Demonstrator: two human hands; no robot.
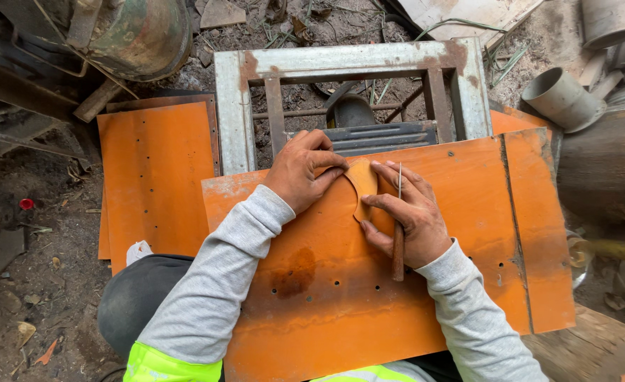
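The person leans over a big orange sheet [397, 283] that lies across a grey metal frame [235, 106]. On the sheet, near its far edge, sits a small rounded orange cut-out [363, 185]. The left hand [302, 170] presses flat on the cut-out's left side, fingers spread over it, pinning it rather than closing round it. The right hand [408, 216] rests just right of the cut-out, fingertips touching its edge, and its grip is closed on a thin scriber [398, 233] with a brown wooden handle; the metal point sticks up past the fingers toward the frame. Both sleeves are grey, with a yellow vest showing at the near edge of the sheet. Left of the sheet, a second orange panel [157, 177] leans on the dirt floor. Beyond the sheet's right corner lies a grey pipe piece [560, 99].
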